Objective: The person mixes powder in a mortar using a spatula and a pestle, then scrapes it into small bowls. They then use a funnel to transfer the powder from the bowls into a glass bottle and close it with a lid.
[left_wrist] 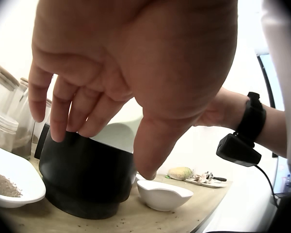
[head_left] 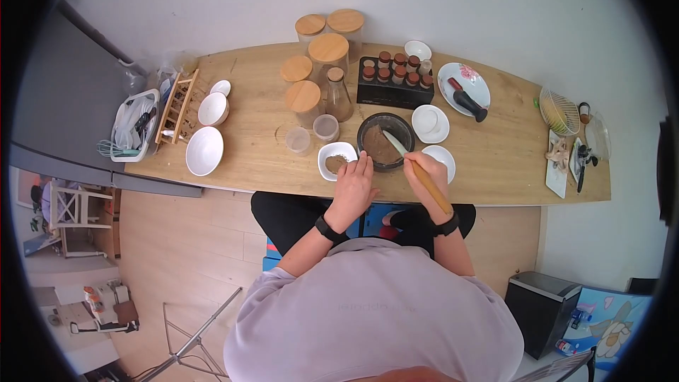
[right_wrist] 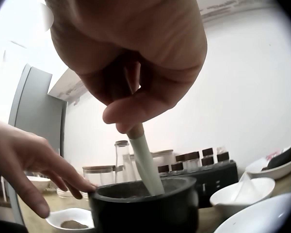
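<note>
My right hand (head_left: 426,178) grips the wooden handle of a spatula (head_left: 433,189), its pale green head (right_wrist: 146,165) slanting down into a dark mortar (right_wrist: 145,216). Brown powder (head_left: 379,144) covers the mortar's inside. In the head view my left hand (head_left: 355,189) lies at the mortar's near left side, fingers extended and fingertips right at the rim. Its thumb is spread apart in the left wrist view, and the palm holds nothing. Left of the mortar, a white square bowl (head_left: 323,163) contains coarse brown powder (head_left: 336,163), partly covered by the left fingers in the head view.
Behind the mortar stands a black rack (head_left: 378,92) of brown-capped bottles. Wooden-lidded jars (head_left: 304,97) are at back left. White bowls (head_left: 444,127) sit close on the right, near a plate (head_left: 456,71) carrying a black-handled tool (head_left: 469,102). More bowls (head_left: 204,151) stand far left.
</note>
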### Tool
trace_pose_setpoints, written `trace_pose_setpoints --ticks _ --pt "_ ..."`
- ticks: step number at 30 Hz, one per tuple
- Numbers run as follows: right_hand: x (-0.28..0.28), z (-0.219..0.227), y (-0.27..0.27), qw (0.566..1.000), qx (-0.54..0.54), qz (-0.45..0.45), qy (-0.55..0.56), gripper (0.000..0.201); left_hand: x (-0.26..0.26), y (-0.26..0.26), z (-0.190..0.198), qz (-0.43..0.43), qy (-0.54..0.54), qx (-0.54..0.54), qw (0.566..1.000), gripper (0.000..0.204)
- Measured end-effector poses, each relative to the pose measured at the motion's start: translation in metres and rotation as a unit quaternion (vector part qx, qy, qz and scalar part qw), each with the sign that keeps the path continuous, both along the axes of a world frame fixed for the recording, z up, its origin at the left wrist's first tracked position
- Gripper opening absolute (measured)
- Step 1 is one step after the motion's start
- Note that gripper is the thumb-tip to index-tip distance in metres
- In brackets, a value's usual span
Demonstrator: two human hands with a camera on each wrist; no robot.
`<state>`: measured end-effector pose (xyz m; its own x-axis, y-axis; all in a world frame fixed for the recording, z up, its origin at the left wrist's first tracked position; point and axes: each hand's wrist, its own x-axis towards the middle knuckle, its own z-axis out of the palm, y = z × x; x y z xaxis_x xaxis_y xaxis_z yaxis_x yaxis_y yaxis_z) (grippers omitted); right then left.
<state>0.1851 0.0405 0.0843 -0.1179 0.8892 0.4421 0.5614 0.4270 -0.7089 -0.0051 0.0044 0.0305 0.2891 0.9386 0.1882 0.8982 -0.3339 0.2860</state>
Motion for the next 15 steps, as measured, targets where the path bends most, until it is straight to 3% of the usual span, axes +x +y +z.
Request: trace_pose_setpoints --ticks 5,11,15 --pt "-0.004 0.016 0.007 0.994 -0.062 -0.07 0.055 0.007 0.003 0.002 0.004 -0.011 0.02 0.006 1.0 0.081" --pt "-0.006 0.018 0.02 0.997 -0.035 -0.038 -0.056 0.015 0.008 0.001 0.003 0.0 0.019 0.009 1.0 0.081" --pt "-0.006 0.013 0.032 0.997 -0.033 -0.066 -0.036 0.021 0.011 0.0 0.005 0.004 0.031 0.006 0.999 0.08"
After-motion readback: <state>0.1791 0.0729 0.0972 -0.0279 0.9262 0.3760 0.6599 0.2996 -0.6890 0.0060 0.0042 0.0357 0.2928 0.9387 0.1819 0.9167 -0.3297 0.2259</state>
